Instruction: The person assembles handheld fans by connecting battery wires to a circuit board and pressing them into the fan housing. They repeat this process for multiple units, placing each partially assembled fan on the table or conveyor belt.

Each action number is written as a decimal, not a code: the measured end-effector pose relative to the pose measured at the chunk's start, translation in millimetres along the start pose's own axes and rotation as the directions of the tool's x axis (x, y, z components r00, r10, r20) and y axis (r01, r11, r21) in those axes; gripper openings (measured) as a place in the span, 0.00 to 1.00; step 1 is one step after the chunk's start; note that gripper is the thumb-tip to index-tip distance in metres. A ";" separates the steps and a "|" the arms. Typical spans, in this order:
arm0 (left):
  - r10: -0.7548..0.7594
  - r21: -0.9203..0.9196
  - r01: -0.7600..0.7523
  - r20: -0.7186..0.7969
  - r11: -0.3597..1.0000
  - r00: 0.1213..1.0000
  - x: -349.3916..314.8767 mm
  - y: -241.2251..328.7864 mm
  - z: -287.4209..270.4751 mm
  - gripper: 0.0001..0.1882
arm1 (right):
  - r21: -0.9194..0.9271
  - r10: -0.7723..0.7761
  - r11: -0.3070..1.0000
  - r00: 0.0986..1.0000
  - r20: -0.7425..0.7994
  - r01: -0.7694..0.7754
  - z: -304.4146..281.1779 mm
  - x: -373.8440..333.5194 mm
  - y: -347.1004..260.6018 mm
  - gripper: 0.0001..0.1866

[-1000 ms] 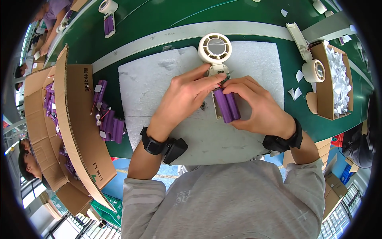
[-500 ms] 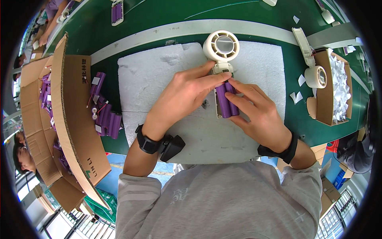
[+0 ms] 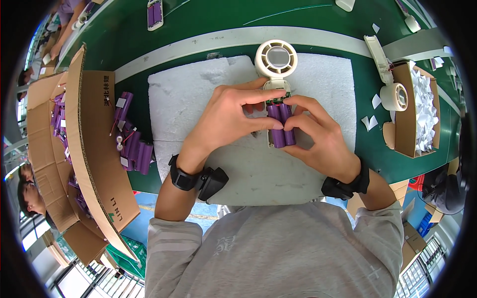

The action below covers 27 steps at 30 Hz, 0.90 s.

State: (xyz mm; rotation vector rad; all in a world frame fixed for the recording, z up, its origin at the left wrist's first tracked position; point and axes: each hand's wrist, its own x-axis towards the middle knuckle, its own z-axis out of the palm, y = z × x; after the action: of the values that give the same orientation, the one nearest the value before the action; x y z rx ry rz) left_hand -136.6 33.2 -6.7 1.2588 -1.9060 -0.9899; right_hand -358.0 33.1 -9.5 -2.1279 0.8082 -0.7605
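Head view: a cream handheld fan (image 3: 276,60) lies on a white foam pad (image 3: 198,94) spread over the green desk (image 3: 198,25), its round head pointing away from the person and its open handle toward them. Two purple battery cells (image 3: 281,125) sit side by side in the open handle. The left hand (image 3: 226,116) comes in from the left, its thumb and fingertips pinched on the upper end of the cells and the small green circuit board (image 3: 276,101) just above them. The right hand (image 3: 318,134) curls around the cells from the right, its fingers pressed on their side and lower end. Both wrists wear black bands. To the left, an open cardboard box (image 3: 84,149) stands on the desk with more purple cells (image 3: 130,144) heaped beside its flap. To the right, a roll of white tape (image 3: 395,97) rests against a smaller cardboard box (image 3: 402,124) filled with white paper scraps (image 3: 425,109).
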 end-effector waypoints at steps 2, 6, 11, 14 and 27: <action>0.015 -0.034 -0.015 -0.017 0.999 1.000 0.6 -2.4 0.8 0.28 | 0.033 -0.016 0.999 1.000 0.011 0.016 -0.9 0.5 2.7 0.23; 0.012 -0.045 -0.013 -0.010 0.999 1.000 -0.5 -1.3 -0.1 0.30 | 0.034 -0.066 0.997 0.998 0.006 0.065 -0.2 1.9 2.9 0.23; 0.013 -0.026 -0.013 0.003 1.000 1.000 -1.2 -1.6 -0.1 0.31 | 0.023 0.010 1.000 1.000 0.005 -0.010 4.8 0.6 -4.0 0.25; 0.005 -0.041 -0.005 -0.004 0.999 1.000 -0.6 -2.2 0.1 0.31 | 0.031 0.057 0.998 0.998 0.006 -0.058 6.3 2.4 -8.8 0.27; -0.101 -0.183 0.101 0.012 0.978 0.995 1.9 5.7 -3.8 0.26 | 0.009 0.139 0.990 0.989 0.054 -0.140 1.5 18.4 -20.5 0.37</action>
State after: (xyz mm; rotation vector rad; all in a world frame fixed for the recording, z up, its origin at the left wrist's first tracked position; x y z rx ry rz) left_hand -136.7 32.0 0.3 1.2560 -1.7230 -1.1914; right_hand -339.2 31.3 10.5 -2.0475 0.9109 -0.6319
